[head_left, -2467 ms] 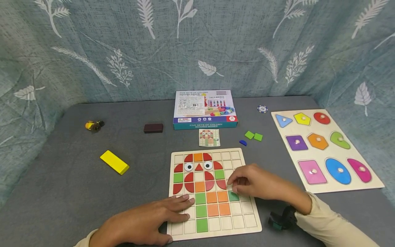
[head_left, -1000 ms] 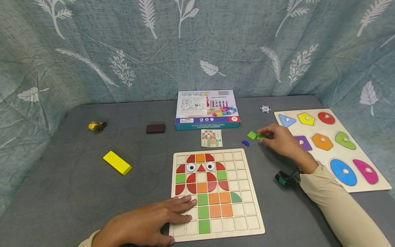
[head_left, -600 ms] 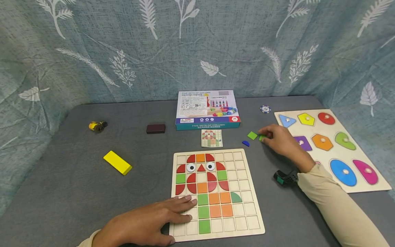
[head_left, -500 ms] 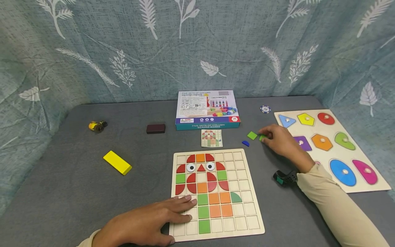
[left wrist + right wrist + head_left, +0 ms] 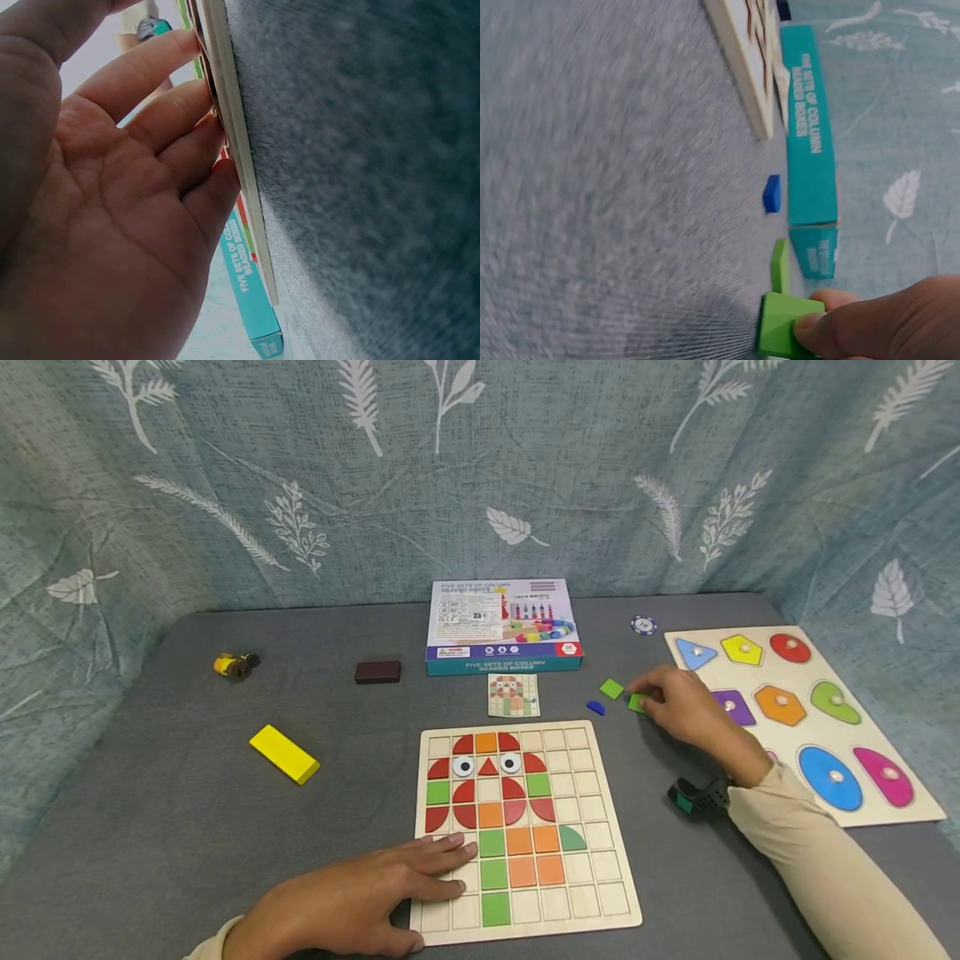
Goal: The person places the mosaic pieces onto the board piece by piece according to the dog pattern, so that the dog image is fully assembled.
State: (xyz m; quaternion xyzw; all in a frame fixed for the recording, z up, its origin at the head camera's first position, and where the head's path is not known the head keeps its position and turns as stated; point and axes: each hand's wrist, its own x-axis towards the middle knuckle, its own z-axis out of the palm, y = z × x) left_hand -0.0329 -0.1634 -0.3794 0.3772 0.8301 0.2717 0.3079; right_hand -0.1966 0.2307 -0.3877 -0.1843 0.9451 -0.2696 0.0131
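My left hand (image 5: 360, 893) rests with spread fingers on the lower left of the wooden grid board (image 5: 615, 897); the left wrist view shows the fingertips against its edge (image 5: 238, 142). Red, orange and green pieces on the board make an owl-like figure with two round eyes. A teal quarter-circle tile (image 5: 572, 838) lies in a cell at its right. Beyond the board, my right hand (image 5: 686, 706) pinches a green square tile (image 5: 784, 324) between thumb and finger. Another green square tile (image 5: 612, 689) and a blue half-round piece (image 5: 596, 707) lie just left of it.
A pattern card (image 5: 513, 696) lies before a boxed toy set (image 5: 504, 627). To the right is a shape puzzle board (image 5: 757, 752), with a poker chip (image 5: 643, 624) behind. On the left sit a yellow block (image 5: 284, 754), a dark brown block (image 5: 377, 672) and a small yellow-black toy (image 5: 236, 666).
My right hand has left the teal tile on the board and reached the green tiles. One green tile has shifted slightly away from the other. My left hand stays put.
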